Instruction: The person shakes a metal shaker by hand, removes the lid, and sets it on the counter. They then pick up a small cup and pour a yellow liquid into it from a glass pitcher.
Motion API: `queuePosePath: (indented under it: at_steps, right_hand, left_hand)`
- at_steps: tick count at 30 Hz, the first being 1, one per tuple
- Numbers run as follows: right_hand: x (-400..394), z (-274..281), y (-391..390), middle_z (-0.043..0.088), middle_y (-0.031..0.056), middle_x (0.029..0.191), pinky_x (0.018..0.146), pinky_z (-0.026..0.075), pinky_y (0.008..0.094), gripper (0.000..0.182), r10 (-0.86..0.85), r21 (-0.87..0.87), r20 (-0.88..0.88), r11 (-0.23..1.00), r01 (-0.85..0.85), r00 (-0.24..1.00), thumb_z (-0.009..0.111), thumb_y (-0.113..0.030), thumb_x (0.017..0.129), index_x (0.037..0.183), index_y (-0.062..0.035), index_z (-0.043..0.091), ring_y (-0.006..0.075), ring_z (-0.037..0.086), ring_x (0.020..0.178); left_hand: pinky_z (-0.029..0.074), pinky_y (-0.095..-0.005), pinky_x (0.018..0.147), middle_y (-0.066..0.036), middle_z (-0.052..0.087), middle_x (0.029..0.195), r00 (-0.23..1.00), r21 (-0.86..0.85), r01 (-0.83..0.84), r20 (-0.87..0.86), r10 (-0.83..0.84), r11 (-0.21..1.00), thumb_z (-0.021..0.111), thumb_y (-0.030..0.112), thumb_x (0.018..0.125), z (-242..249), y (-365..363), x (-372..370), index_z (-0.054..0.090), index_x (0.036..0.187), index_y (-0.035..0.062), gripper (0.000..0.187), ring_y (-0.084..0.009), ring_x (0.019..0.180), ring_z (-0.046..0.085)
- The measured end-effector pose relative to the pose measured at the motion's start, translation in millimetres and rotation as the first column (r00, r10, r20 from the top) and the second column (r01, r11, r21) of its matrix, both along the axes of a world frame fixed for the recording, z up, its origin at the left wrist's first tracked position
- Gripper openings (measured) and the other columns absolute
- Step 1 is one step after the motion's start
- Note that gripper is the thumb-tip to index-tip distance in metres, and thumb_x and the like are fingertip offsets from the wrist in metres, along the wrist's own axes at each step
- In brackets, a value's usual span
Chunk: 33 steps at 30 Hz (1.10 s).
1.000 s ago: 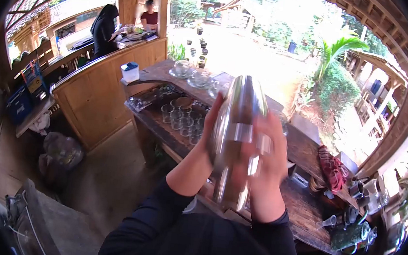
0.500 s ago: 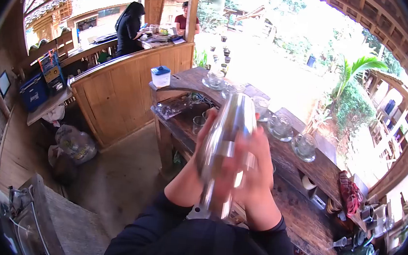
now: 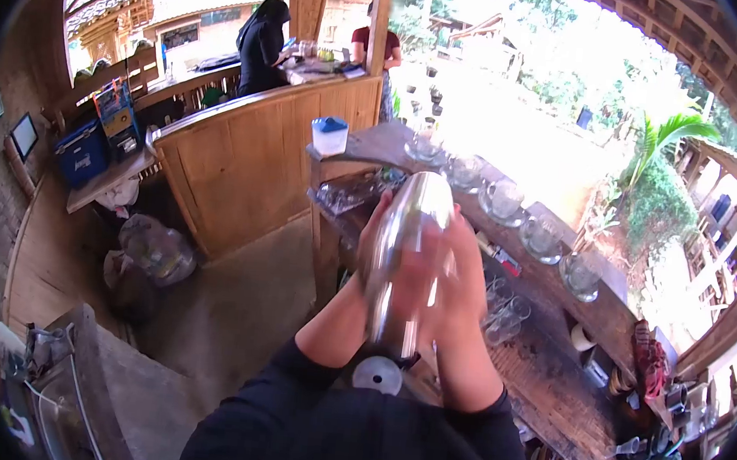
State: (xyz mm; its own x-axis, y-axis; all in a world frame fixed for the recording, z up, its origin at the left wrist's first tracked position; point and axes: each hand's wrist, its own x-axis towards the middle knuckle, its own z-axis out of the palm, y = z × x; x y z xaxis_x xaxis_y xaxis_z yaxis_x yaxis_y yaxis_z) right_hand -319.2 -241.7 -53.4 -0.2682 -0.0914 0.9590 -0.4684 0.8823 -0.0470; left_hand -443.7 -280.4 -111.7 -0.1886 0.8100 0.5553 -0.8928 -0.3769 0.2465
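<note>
A shiny metal cocktail shaker (image 3: 424,202) is held up in front of my chest, long axis pointing away from me. My left hand (image 3: 371,246) wraps around its left side. Around the right side is my right hand (image 3: 455,277), its fingers crossing the top, smeared by motion. Both hands are closed on the shaker. Just below its near end shows a round grey disc with a dark hole (image 3: 378,375). Beyond the shaker, several glass cups on saucers (image 3: 503,200) line the raised wooden ledge.
More glassware (image 3: 508,317) stands on the dark wooden counter (image 3: 552,391) to the right. A blue-lidded tub (image 3: 329,137) sits at the ledge's far end. Behind a wooden partition (image 3: 261,151) are two people. Plastic bags (image 3: 156,251) lie on the floor at left. A red cloth (image 3: 651,360) hangs right.
The view has swung slightly left, so the surroundings sit further right. The shaker's far end appears a little lower, with both hands still around it. The person in red now stands further right.
</note>
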Motion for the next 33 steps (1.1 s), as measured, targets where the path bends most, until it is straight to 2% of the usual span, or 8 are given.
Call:
queuePosePath:
  at_steps: [4,14,18,20,22,24,30,33]
  right_hand:
    - [-44,-16,11,0.062,0.0173,0.107,0.087,0.047,0.0398,0.050,0.139,-0.441,0.039,0.891,-0.107,0.990,0.083,-0.018,0.056,0.097,0.0019,0.062,0.0321,0.059,0.100]
    - [8,-4,-18,0.064,-0.0005,0.102,0.090,0.043,0.0504,0.029,0.243,0.155,-0.159,0.963,-0.219,0.957,0.075,-0.017,0.063,0.089,-0.0226,0.063,0.0234,0.061,0.098]
    - [-41,-14,1,0.061,0.0160,0.108,0.089,0.046,0.0406,0.050,0.057,-0.548,0.044,0.836,-0.023,0.997,0.080,-0.017,0.060,0.103,0.0009,0.061,0.0337,0.059,0.100]
    - [-18,-5,-3,0.061,0.0164,0.108,0.090,0.046,0.0424,0.052,0.016,-0.367,-0.059,0.930,-0.037,0.998,0.081,-0.017,0.058,0.103,0.0009,0.062,0.0342,0.058,0.103]
    - [19,12,-18,0.056,0.0181,0.116,0.093,0.044,0.0429,0.047,0.112,0.048,-0.135,0.993,-0.107,0.984,0.076,-0.021,0.063,0.101,0.0020,0.061,0.0347,0.052,0.115]
    - [43,14,-51,0.063,-0.0045,0.105,0.086,0.044,0.0532,0.039,0.295,0.113,-0.313,0.955,-0.273,0.903,0.079,-0.014,0.061,0.094,-0.0290,0.065,0.0287,0.059,0.104]
    - [-2,1,-14,0.062,0.0107,0.106,0.085,0.045,0.0486,0.036,0.122,0.153,-0.138,0.983,-0.101,0.983,0.074,-0.019,0.062,0.095,-0.0093,0.065,0.0330,0.060,0.098]
    - [-20,-3,-15,0.061,0.0170,0.107,0.084,0.048,0.0413,0.048,-0.026,-0.413,-0.027,0.910,0.012,0.999,0.075,-0.018,0.056,0.100,-0.0009,0.063,0.0357,0.058,0.102]
  left_hand:
    - [0.035,-0.0401,0.104,-0.010,0.043,0.132,0.895,-0.201,-0.239,0.334,0.296,0.950,0.040,0.041,0.094,-49,14,6,0.040,0.132,0.0071,0.051,-0.0241,0.122,0.044]
    - [0.047,-0.0410,0.093,-0.019,0.042,0.134,0.992,0.075,-0.123,0.002,0.123,0.990,0.043,0.058,0.089,22,-32,28,0.033,0.136,0.0011,0.074,-0.0286,0.119,0.048]
    - [0.049,-0.0402,0.092,-0.012,0.059,0.113,0.922,-0.284,-0.053,0.354,0.156,0.957,0.037,0.036,0.096,-28,-4,-1,0.050,0.122,0.0047,0.043,-0.0253,0.104,0.059]
    - [0.050,-0.0411,0.091,-0.013,0.058,0.117,0.738,-0.242,-0.669,-0.337,0.585,0.703,0.038,0.037,0.096,-4,-23,28,0.050,0.122,0.0060,0.042,-0.0246,0.107,0.058]
    - [0.048,-0.0430,0.094,-0.016,0.052,0.127,0.979,0.015,0.101,0.175,-0.102,0.995,0.045,0.045,0.093,-6,-29,21,0.043,0.132,0.0064,0.055,-0.0287,0.114,0.054]
    - [0.046,-0.0446,0.096,-0.018,0.043,0.136,0.988,0.013,-0.074,-0.134,0.075,0.997,0.051,0.057,0.086,37,-62,51,0.029,0.141,0.0060,0.077,-0.0339,0.122,0.046]
    - [0.047,-0.0450,0.093,-0.019,0.044,0.131,0.901,0.156,0.309,0.268,-0.341,0.938,0.044,0.059,0.088,-1,-21,22,0.032,0.137,0.0007,0.077,-0.0303,0.118,0.048]
    - [0.050,-0.0420,0.089,-0.014,0.055,0.116,0.910,-0.069,-0.397,0.098,0.402,0.915,0.039,0.036,0.096,-17,-4,18,0.047,0.121,0.0019,0.043,-0.0276,0.104,0.057]
